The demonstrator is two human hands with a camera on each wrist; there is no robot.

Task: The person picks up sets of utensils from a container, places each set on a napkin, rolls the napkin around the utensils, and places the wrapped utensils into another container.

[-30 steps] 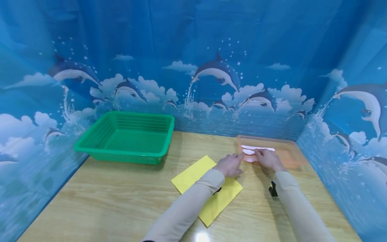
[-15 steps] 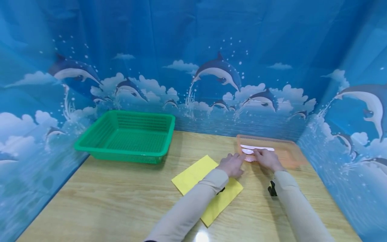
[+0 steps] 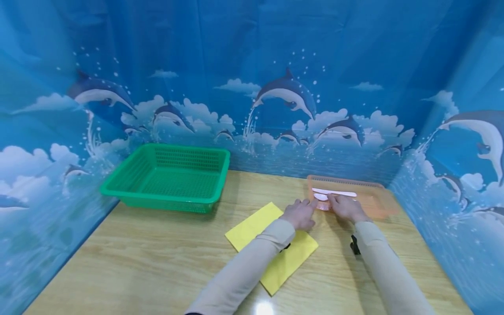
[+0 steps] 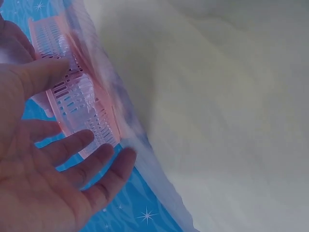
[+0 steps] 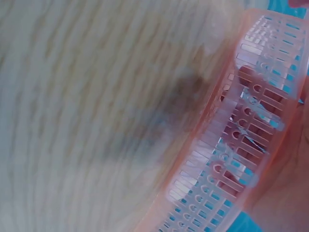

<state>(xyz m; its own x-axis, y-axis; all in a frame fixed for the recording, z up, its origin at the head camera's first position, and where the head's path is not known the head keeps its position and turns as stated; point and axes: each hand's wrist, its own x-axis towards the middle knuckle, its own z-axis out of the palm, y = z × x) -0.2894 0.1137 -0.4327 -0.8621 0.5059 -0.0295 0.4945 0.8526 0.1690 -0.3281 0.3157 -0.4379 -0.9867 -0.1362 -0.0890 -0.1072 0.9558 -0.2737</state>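
Note:
A peach plastic basket [image 3: 376, 203] stands at the right of the table with white plastic cutlery in it. A knife [image 3: 343, 193] lies along its back. In front of it is a spoon [image 3: 320, 197], whose handle runs under my right hand [image 3: 346, 208]; the fingertips pinch it near the bowl. Another pale piece [image 3: 323, 206] shows through the front wall, its kind unclear. My left hand [image 3: 300, 214] is at the basket's front left corner, fingers spread and holding nothing. In the right wrist view the slotted basket wall [image 5: 241, 145] partly hides the right fingers.
A yellow cloth [image 3: 252, 229] lies flat on the wooden table [image 3: 149, 253], partly under the left forearm. A deep green basket [image 3: 173, 201] stands at the back left. Blue dolphin-print sheeting [image 3: 252, 65] surrounds the table at the back and sides.
The right hand, spoon and peach basket's left end have shifted slightly left together. The left hand has stayed near the basket's corner with small finger movements.

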